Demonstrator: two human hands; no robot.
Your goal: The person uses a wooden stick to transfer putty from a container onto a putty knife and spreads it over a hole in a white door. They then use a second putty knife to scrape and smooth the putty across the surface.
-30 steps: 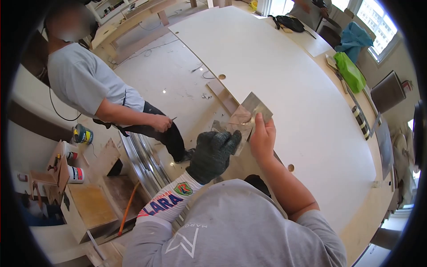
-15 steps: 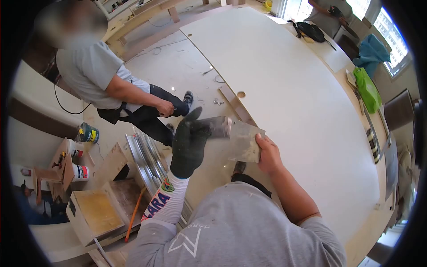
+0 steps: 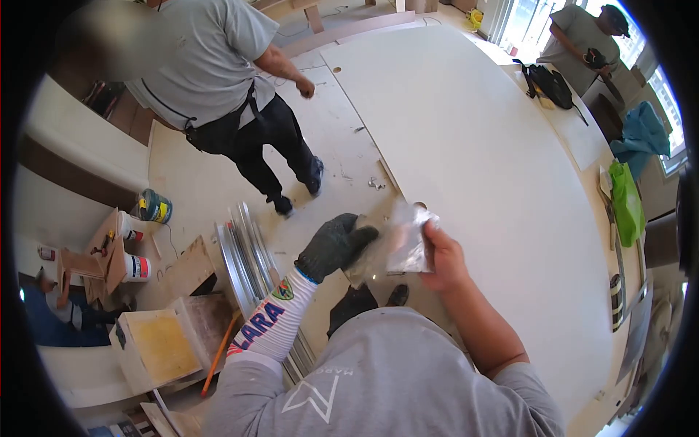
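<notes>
My left hand (image 3: 338, 246), in a dark work glove, is closed with thumb and fingers pinching a blurred translucent piece (image 3: 370, 255), whose kind I cannot make out. Bare and closed, my right hand (image 3: 442, 256) grips a shiny clear plastic bag (image 3: 410, 246) by its right edge. The bag and the translucent piece meet or overlap in front of my chest. Whatever the bag contains is too blurred to tell. Beneath my right hand lies the edge of a large white board (image 3: 495, 182).
A co-worker in a grey shirt (image 3: 211, 65) stands at the upper left; another person (image 3: 582, 51) is by the windows. Metal profiles (image 3: 251, 255), a wooden box (image 3: 156, 346) and buckets (image 3: 137, 267) are on my left. A green bag (image 3: 626, 200) lies along the right side.
My left hand has lowered and turned toward my right hand. The plastic in my right hand now looks crumpled and shiny. The co-worker at left has stepped away and turned.
</notes>
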